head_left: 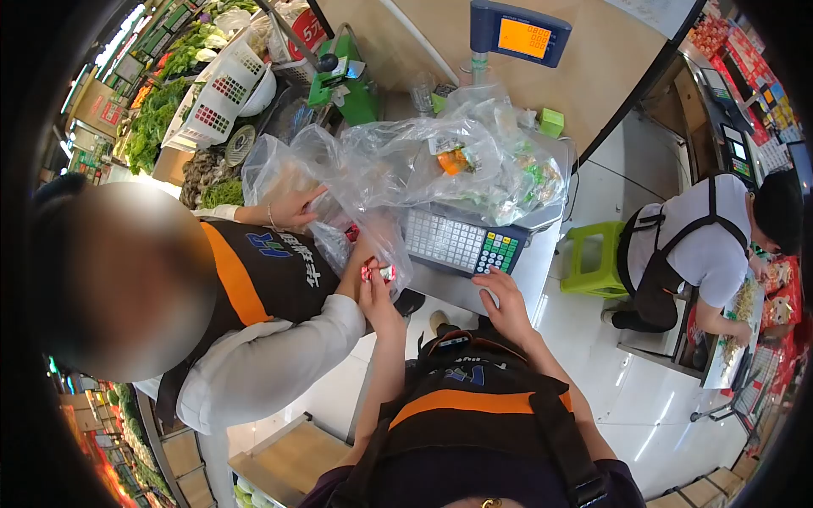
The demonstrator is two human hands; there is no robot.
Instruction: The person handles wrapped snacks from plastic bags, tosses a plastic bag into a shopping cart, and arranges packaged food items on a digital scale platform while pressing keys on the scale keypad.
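My left hand [381,306] pinches a small red and silver wrapped packet [379,273] at the edge of a clear plastic bag [389,245]. Fingers apart, my right hand [506,303] is at the front right corner of the scale keypad [461,240], near its green and white keys. Just left of me, a co-worker's one hand [294,208] touches the clear bag, while that person's other forearm reaches under the plastic. A second small red item [351,231] shows through the bag. Clear bags with colourful contents [453,161] lie over the scale platform.
Above the scale stands an orange display [522,38]. A green tape dispenser [347,89] and a small green box [551,123] are behind the bags. At left are vegetables and a white basket [222,89]. Another person sits right on a green stool [593,258].
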